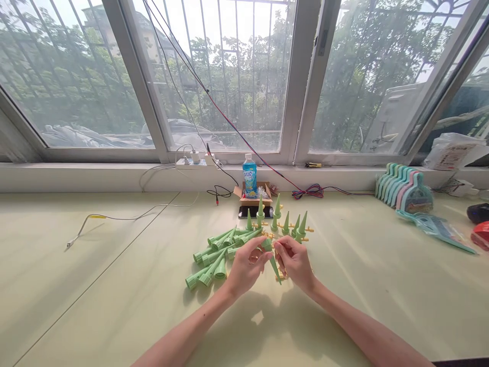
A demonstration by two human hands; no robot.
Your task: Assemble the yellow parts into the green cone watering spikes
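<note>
Between thumb and fingers, my left hand (246, 267) grips a green plastic cone spike (274, 268), its tip slanting down toward me. My right hand (295, 260) is closed in a pinch beside the spike's wide end; what lies between its fingertips is hidden. To the left lies a pile of green cone spikes (212, 258), several with their hollow ends facing me. Behind my hands, several spikes stand upright (277, 206), fitted with small yellow valve pieces (310, 230). More yellow pieces (280, 278) lie partly hidden under my right hand.
A black phone (255, 212) lies before a small cardboard box (263, 202) and a blue bottle (249, 177). Along the sill are a power strip (196, 162) and cables (313, 191). Pastel boards (405, 187) and a teal packet (435, 230) are at right. A bent wire (86, 224) lies left.
</note>
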